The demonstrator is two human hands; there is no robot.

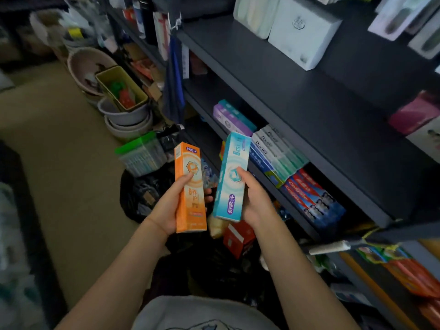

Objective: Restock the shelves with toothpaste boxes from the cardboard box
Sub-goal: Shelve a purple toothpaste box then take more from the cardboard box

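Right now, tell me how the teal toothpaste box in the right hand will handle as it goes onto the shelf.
The teal toothpaste box looks like thin, flat-sided carton, so probably stiff and unlikely to roll. The right hand holds it alone, suggesting it is light. Long and narrow, it may tip if stood on end.

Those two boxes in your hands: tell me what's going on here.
A person stands at a dark shelf, restocking toothpaste. The left hand grips an orange box and the right hand grips a teal box, both upright, neither shelved yet. Other toothpaste boxes already lie in rows on the shelf beside them.
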